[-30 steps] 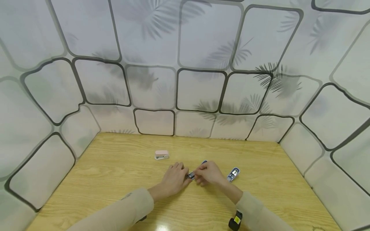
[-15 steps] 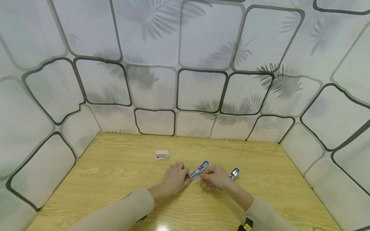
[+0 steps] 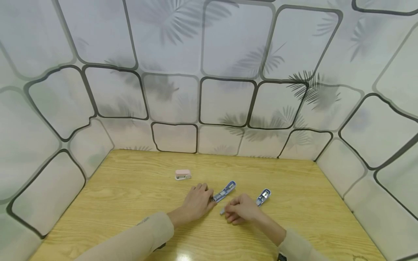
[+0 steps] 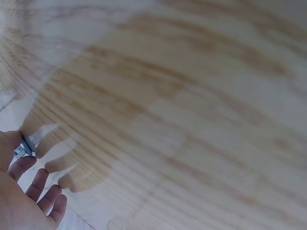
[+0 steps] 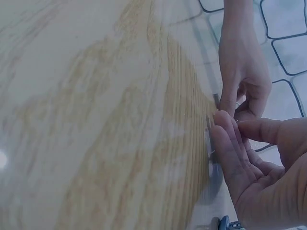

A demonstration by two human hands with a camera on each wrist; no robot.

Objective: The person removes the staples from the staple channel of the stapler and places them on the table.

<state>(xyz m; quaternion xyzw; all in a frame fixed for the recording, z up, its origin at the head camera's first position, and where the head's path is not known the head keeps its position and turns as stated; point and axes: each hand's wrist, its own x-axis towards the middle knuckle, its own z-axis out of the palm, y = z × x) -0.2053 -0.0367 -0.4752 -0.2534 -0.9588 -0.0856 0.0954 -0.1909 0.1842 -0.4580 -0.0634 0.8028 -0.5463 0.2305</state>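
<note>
My left hand [image 3: 197, 203] rests on the table, thumb and index finger pinching the near end of a blue stapler [image 3: 225, 192]. This stapler lies opened out, its metal inner parts showing. In the left wrist view, only a small bit of the stapler [image 4: 27, 145] shows at the fingertips. My right hand [image 3: 243, 209] is just right of it, pinching a small grey strip [image 3: 222, 211] that looks like a row of staples. A second blue stapler [image 3: 263, 197] lies beyond the right hand, which hides its near end.
A pink and white mini stapler [image 3: 183, 174] stands farther back on the wooden table [image 3: 137, 188], left of the blue ones. Patterned cloth walls [image 3: 225, 105] enclose the table's back and sides.
My right hand has moved off the left blue stapler, to the right and towards me, uncovering it. The grey strip now shows at its fingertips. The left hand stays put.
</note>
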